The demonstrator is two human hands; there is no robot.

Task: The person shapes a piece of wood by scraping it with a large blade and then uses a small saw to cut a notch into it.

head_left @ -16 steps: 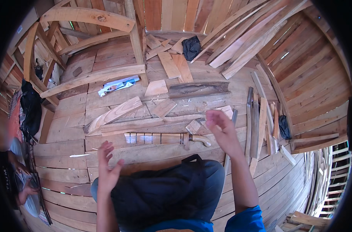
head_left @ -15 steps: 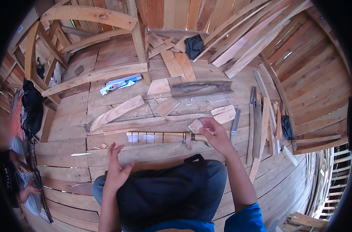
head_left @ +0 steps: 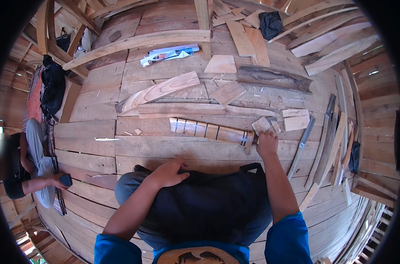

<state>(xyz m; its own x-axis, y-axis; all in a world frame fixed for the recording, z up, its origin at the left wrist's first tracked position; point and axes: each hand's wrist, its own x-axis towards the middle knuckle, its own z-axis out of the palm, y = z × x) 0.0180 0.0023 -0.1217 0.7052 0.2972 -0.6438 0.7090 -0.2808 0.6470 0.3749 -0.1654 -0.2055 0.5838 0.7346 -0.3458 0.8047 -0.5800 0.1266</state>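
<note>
A machete in a pale wooden sheath [head_left: 208, 130] with dark bands lies on the plank floor in front of my crossed legs. My right hand [head_left: 267, 144] is closed round its handle, which the fingers mostly cover; the guard shows beside the hand. Small wood offcuts [head_left: 262, 125] lie just beyond that hand. My left hand [head_left: 167, 173] is open and empty, low over the black cloth or bag [head_left: 204, 207] on my lap, its thumb apart from the fingers.
Long boards [head_left: 200, 110] and a curved wood piece [head_left: 164, 91] lie beyond the sheath. A dark slab [head_left: 274, 78] and a shiny packet [head_left: 169, 54] are farther off. Several sticks and a long metal-like bar [head_left: 302, 145] lie at right. Another person [head_left: 41, 171] sits at left, holding a phone [head_left: 65, 180].
My right hand has come down and closed round the machete's handle. My left hand has drawn back over my lap. The view has shifted, and a phone now shows in the other person's hand.
</note>
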